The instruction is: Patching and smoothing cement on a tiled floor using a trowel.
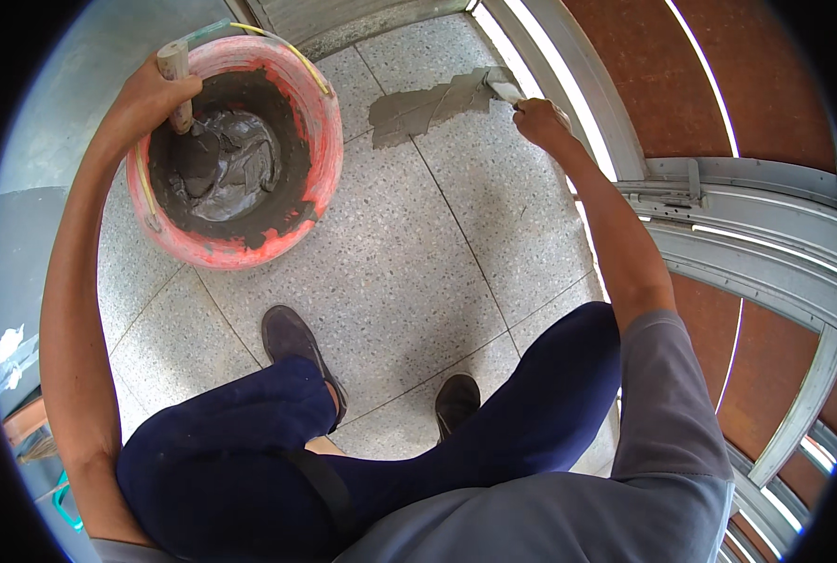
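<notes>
Left hand (146,101): I'm seeing it curling closed around a wooden handle (173,64) at the bucket's far-left rim; I can't tell whether it is also gripping the rim.
Right hand (542,125): it is closing round a scraper (505,90), whose blade is touching the patch's right end; the fingers are hiding most of its grip.
Bucket (328,127): it is standing on the floor tiles (381,253), left of the patch, and holding plenty of wet grey mix (240,174).
Patch (409,117): a thin, ragged grey layer is lying on the tiles, reaching toward the metal frame (576,77).
Progress: I'm judging the spreading as partway; one strip is down, while its edges are looking uneven and the smoothing unfinished.
</notes>
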The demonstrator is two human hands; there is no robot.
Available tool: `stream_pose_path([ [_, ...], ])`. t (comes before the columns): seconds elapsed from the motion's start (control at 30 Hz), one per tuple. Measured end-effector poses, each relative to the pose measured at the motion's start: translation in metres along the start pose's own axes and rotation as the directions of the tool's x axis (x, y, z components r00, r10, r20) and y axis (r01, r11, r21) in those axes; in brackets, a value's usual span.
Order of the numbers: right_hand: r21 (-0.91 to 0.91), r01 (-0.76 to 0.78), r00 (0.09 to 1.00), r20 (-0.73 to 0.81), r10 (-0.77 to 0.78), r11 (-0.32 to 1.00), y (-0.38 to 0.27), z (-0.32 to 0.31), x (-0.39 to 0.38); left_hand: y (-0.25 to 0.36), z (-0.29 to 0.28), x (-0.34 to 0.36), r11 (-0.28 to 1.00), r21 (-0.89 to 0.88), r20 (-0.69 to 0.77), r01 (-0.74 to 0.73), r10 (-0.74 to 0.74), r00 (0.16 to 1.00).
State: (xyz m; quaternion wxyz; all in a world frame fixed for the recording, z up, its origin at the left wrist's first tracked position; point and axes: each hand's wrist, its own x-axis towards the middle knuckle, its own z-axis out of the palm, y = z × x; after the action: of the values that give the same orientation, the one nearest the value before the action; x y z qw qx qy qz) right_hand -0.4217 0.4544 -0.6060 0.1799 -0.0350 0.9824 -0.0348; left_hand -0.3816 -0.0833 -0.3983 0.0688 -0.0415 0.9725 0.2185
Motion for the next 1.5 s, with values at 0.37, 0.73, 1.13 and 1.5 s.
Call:
stream_pose_path([
  [0.37,-0.234,0.294,0.928,-0.161,-0.335,0.927,0.061,-0.005,0.098,0.018,0.010,0.009,0.998,0.022,-0.002,-0.051,0.051,0.999],
  [0.73,0.058,0.004,0.988,-0.152,0.005,0.998,-0.049,0.012,0.022,-0.006,-0.002,0.005,0.998,-0.007,0.037,-0.066,0.066,0.997],
  [1.13,0.233,-0.037,0.999,-0.026,0.045,0.972,-0.088,-0.009,-0.039,-0.036,-0.004,0.011,0.995,-0.059,0.039,-0.075,0.077,0.996],
  [1.5,0.178,-0.045,0.997,0.062,0.035,0.983,-0.164,0.000,-0.080,-0.055,-0.009,0.004,0.993,-0.113,0.109,-0.046,0.059,0.992],
])
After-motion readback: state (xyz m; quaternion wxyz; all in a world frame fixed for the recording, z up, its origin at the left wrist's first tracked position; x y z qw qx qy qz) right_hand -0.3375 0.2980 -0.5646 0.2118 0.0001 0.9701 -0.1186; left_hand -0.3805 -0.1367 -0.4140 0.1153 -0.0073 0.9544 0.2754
